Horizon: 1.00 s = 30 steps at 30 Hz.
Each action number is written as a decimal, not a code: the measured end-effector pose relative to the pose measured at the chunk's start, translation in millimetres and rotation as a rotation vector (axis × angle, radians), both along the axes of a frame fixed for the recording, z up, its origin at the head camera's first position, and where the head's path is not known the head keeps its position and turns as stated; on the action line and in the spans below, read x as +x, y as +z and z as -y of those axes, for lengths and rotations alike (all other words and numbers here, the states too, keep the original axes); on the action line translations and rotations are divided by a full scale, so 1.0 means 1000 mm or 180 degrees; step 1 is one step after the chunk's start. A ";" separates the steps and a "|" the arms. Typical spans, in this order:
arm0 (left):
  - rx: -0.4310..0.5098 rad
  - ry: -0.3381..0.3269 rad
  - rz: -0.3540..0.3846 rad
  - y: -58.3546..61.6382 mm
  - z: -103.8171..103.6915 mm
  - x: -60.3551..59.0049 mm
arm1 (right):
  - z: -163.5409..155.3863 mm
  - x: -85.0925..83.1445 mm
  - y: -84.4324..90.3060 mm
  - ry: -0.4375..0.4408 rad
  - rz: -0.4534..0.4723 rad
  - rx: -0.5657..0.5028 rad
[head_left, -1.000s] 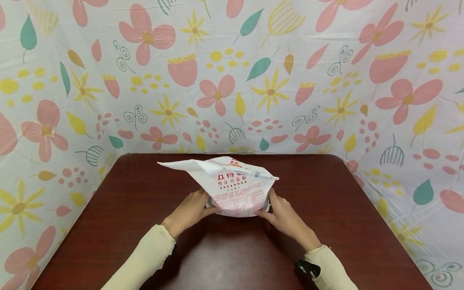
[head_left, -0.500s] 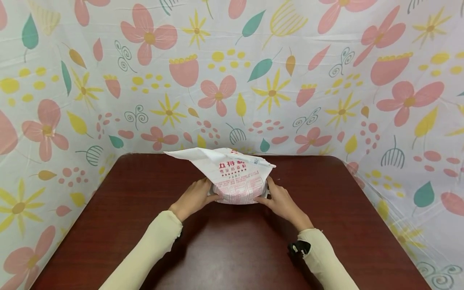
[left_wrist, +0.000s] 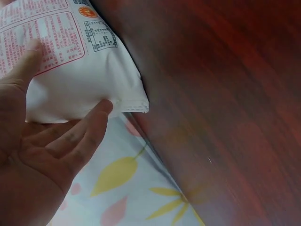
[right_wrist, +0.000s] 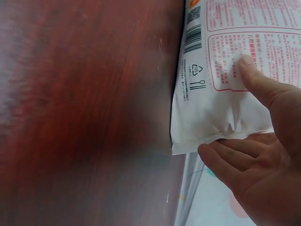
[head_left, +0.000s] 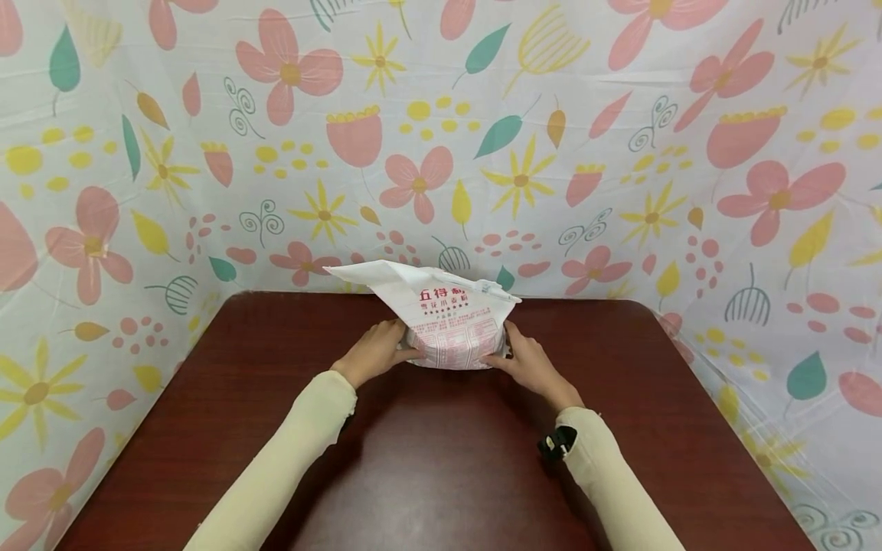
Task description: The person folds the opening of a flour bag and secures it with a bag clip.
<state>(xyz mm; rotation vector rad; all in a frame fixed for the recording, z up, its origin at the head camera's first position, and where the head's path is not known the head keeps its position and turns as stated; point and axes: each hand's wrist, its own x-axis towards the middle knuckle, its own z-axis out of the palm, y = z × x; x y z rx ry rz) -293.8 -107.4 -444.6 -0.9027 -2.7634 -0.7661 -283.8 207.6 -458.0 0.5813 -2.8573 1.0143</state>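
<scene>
A white flour bag (head_left: 456, 333) with red printed characters stands near the far edge of the table in the head view. Its slack top slants, with one corner poking out to the left. My left hand (head_left: 375, 353) grips the bag's left side, and my right hand (head_left: 532, 366) grips the right side. In the left wrist view, the left hand (left_wrist: 61, 150) has its thumb on the bag's printed face and its fingers along the side edge. The right wrist view shows the right hand (right_wrist: 268, 160) holding likewise, near a barcode. The bag's back is hidden.
The dark red-brown wooden table (head_left: 427, 474) spreads around the bag. Behind it and at both sides hangs a white floral cloth (head_left: 413, 99). A black band (head_left: 556, 442) shows at the right sleeve cuff.
Both hands have moved the flour bag away from me, toward the table's far edge. The arms stretch farther forward, and both hands keep their grip.
</scene>
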 end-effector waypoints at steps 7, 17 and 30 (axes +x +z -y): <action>0.0276 -0.0097 0.0087 -0.003 -0.009 -0.020 | -0.008 -0.012 -0.001 -0.0153 0.0030 -0.0175; 0.0030 0.0265 0.0409 0.006 -0.022 0.013 | -0.003 0.014 0.005 0.0173 0.0336 -0.0393; -0.0151 0.0185 -0.1328 0.028 0.000 0.090 | -0.018 0.086 0.034 0.0049 -0.0804 0.0373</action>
